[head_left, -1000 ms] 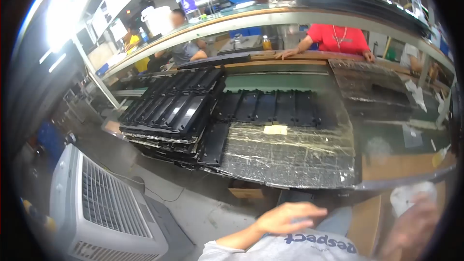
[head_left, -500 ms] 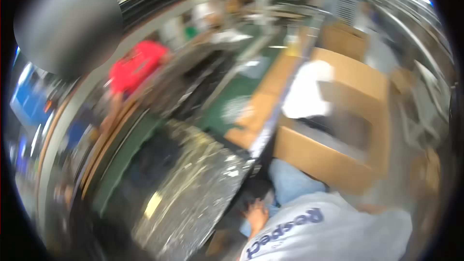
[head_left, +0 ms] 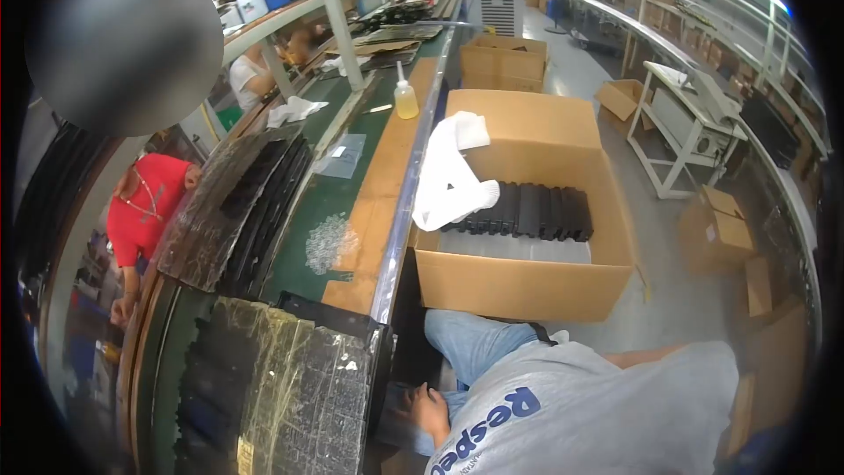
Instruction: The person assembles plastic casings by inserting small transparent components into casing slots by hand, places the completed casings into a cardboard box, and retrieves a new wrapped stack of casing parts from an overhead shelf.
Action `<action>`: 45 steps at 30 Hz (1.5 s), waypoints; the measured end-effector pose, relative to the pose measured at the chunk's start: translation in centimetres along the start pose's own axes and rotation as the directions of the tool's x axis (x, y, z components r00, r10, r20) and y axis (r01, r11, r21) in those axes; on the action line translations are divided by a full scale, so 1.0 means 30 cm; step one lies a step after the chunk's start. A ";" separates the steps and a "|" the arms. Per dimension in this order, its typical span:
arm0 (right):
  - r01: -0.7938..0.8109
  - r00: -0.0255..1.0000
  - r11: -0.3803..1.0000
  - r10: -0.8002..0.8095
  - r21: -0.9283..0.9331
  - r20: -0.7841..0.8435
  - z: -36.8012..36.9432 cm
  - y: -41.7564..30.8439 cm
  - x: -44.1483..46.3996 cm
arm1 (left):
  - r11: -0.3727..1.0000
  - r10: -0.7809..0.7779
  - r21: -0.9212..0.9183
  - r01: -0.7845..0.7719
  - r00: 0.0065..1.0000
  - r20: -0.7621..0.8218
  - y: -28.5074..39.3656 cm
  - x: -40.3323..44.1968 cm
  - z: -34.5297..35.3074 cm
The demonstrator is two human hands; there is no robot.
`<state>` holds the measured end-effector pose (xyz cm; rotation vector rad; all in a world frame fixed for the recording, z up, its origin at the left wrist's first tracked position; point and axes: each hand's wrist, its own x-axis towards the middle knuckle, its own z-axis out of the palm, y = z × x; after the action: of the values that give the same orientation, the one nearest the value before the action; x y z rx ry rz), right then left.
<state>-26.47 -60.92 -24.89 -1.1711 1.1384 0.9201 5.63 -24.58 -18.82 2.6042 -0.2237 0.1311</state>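
Note:
My left hand (head_left: 428,409) is low by my left leg, close to the blue denim. Its fingers look loosely bent and apart, with nothing visible in them. Left of it, a stack of black plastic trays (head_left: 303,387), partly covered by yellowish tape and clear film, lies on the green bench. My right forearm (head_left: 651,357) goes out to the right behind my grey T-shirt (head_left: 571,405), and the hand itself is hidden. In front of my legs stands an open cardboard box (head_left: 527,286) with a row of black plastic parts (head_left: 532,211) inside. White cloth gloves (head_left: 448,180) hang over its left edge.
A bottle of yellow liquid (head_left: 405,98), small clear pieces (head_left: 331,242) and another stack of black trays (head_left: 233,211) are on the bench. Across it is a person in red (head_left: 154,202). Cardboard boxes (head_left: 716,224) and a white cart (head_left: 673,127) stand to the right.
My view has turned and become sharp. The box and the bench appear further left in it. My left hand, fingers spread before, now shows its fingers more bent.

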 end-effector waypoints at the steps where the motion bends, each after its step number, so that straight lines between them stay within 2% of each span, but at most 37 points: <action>1: -0.009 1.000 0.998 0.008 0.057 0.008 -0.002 -0.048 0.005 | 1.000 -0.001 0.004 0.001 1.000 -0.001 0.015 -0.001 -0.007; 4: -0.040 0.999 0.972 0.030 0.233 0.045 0.013 -0.195 0.038 | 1.000 -0.013 0.025 0.013 1.000 -0.016 0.007 0.005 -0.033; 7: -0.063 0.998 0.866 0.048 0.497 0.042 0.023 -0.201 -0.003 | 1.000 0.005 -0.008 -0.005 1.000 -0.013 0.004 0.004 -0.010; 12: -0.018 0.993 0.888 -0.038 0.459 0.113 0.024 -0.197 -0.055 | 0.999 -0.021 0.040 0.020 1.000 0.015 0.032 0.017 -0.037; 13: 0.341 0.877 0.878 -0.426 0.336 0.224 0.013 -0.153 -0.019 | 1.000 0.002 0.023 -0.002 1.000 0.014 0.035 0.020 -0.032; 14: 0.660 0.600 0.708 -0.698 0.250 0.392 -0.019 -0.107 0.042 | 1.000 0.007 0.009 -0.007 1.000 0.004 0.038 0.021 -0.024; 15: 0.873 0.217 0.424 -0.781 0.241 0.585 -0.063 -0.098 0.109 | 1.000 -0.012 0.000 0.012 1.000 -0.017 0.027 0.013 -0.019; 16: 0.931 -0.199 0.110 -0.646 0.347 0.737 -0.081 -0.181 0.134 | 1.000 0.000 0.026 0.000 1.000 -0.013 -0.004 0.008 0.019; 17: 0.915 -0.221 0.165 -0.556 0.367 0.801 -0.091 -0.298 0.177 | 0.998 -0.010 0.060 0.011 1.000 -0.019 -0.047 0.001 0.058; 19: 0.872 -0.243 0.317 -0.381 0.372 0.892 -0.065 -0.588 0.273 | 0.989 -0.121 0.091 0.115 0.990 0.068 -0.033 0.002 0.066; 20: 0.847 -0.255 0.399 -0.273 0.351 0.927 -0.021 -0.738 0.317 | 0.989 -0.142 0.037 0.140 0.989 0.046 -0.021 0.016 0.058; 21: 0.824 -0.266 0.476 -0.158 0.309 0.951 0.039 -0.881 0.358 | 0.988 -0.154 0.026 0.152 0.984 0.091 -0.004 0.017 0.030; 22: 0.803 -0.277 0.540 -0.035 0.251 0.960 0.115 -1.029 0.389 | 0.978 -0.208 0.046 0.203 0.956 0.205 0.004 0.030 0.031; 24: 0.769 -0.300 0.628 0.192 0.118 0.935 0.323 -1.265 0.397 | 0.972 -0.187 -0.133 0.193 0.981 0.055 -0.006 0.008 0.082; 26: 0.742 -0.305 0.671 0.329 0.006 0.894 0.502 -1.359 0.372 | 0.973 -0.175 -0.148 0.177 0.984 0.025 0.010 0.008 0.036; 27: 0.733 -0.294 0.680 0.360 -0.033 0.885 0.545 -1.374 0.342 | 0.962 -0.232 -0.144 0.230 0.973 0.000 0.008 -0.009 0.039; 30: 0.721 -0.225 0.684 0.383 -0.111 0.896 0.582 -1.427 0.207 | 0.987 -0.160 -0.028 0.158 0.978 -0.133 0.031 -0.004 0.076; 35: 0.699 -0.101 0.689 0.359 -0.191 0.928 0.604 -1.443 -0.053 | 0.983 -0.182 -0.068 0.170 0.935 -0.304 0.041 -0.016 0.106; 39: 0.697 0.002 0.690 0.268 -0.193 0.964 0.544 -1.451 -0.306 | 0.982 -0.190 -0.053 0.183 0.954 -0.233 0.071 0.000 0.058; 42: 0.702 0.047 0.689 0.205 -0.178 0.978 0.528 -1.453 -0.485 | 0.974 -0.226 -0.054 0.221 0.964 -0.139 0.076 -0.001 0.012; 43: 0.703 0.055 0.690 0.189 -0.173 0.980 0.542 -1.455 -0.530 | 0.974 -0.228 -0.035 0.225 0.962 -0.151 0.080 -0.003 -0.012; 45: 0.696 0.071 0.699 0.161 -0.164 0.984 0.552 -1.449 -0.616 | 0.970 -0.242 0.007 0.242 0.970 -0.036 0.105 -0.018 -0.067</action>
<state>14.48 -52.01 2.50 -0.8439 -0.6867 1.4390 4.43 -26.18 -15.62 2.6137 0.1083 0.0910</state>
